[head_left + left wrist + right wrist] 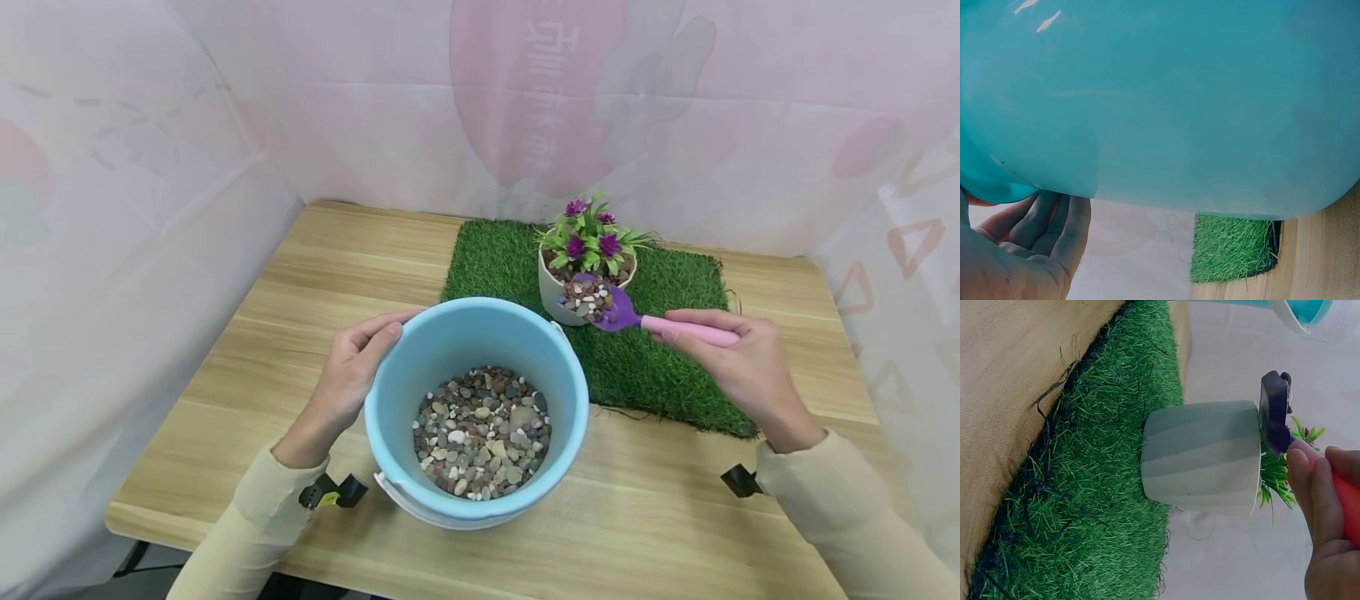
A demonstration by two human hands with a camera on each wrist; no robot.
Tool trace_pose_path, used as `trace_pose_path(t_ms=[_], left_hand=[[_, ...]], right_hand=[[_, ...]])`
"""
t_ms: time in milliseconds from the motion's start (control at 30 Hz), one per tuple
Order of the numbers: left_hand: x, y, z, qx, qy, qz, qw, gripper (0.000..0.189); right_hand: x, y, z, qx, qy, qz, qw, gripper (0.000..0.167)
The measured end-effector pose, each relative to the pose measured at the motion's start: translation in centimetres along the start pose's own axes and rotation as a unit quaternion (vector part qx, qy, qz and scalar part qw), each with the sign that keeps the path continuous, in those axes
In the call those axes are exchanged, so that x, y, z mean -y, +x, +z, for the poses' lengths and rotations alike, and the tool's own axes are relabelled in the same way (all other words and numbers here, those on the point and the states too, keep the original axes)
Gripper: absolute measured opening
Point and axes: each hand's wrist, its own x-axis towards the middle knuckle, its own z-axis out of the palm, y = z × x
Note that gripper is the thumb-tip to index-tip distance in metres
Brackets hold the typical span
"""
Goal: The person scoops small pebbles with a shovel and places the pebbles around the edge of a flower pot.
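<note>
My left hand point(357, 372) grips the rim of a light blue bucket point(480, 308), thumb over the edge and fingers outside. Pebbles point(483, 433) of mixed colours cover the bucket's bottom. My right hand point(738, 362) holds a small trowel by its pink handle point(690, 330). The trowel's purple blade point(621, 310) carries a heap of small stones. In the right wrist view the blade point(1274, 406) is at the rim of a white flowerpot point(1204, 459). Purple flowers point(592, 237) with green leaves grow from the pot, over brown pebbles.
A green artificial grass mat point(667, 375) lies under the pot on the wooden table point(300, 300). Behind and beside the table hang pale printed cloth walls point(360, 117). The bucket's white handle point(405, 500) hangs down at its near side.
</note>
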Motion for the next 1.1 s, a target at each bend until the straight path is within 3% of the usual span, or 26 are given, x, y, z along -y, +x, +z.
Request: trace_pose_path(t_ms=[333, 800, 1100], left_hand=[[0.1, 0.0, 0.1, -0.003, -0.001, -0.007, 1.0, 0.04], [0.1, 0.0, 0.1, -0.007, 0.004, -0.014, 0.9999, 0.04], [0.2, 0.1, 0.1, -0.006, -0.007, -0.006, 0.9999, 0.04]], right_hand=[[-0.2, 1.2, 0.5, -0.017, 0.013, -0.004, 0.9998, 0.048], [0.5, 1.5, 0.0, -0.029, 0.081, 0.036, 0.9956, 0.052], [2.5, 1.7, 0.3, -0.031, 0.009, 0.045, 0.9985, 0.052]])
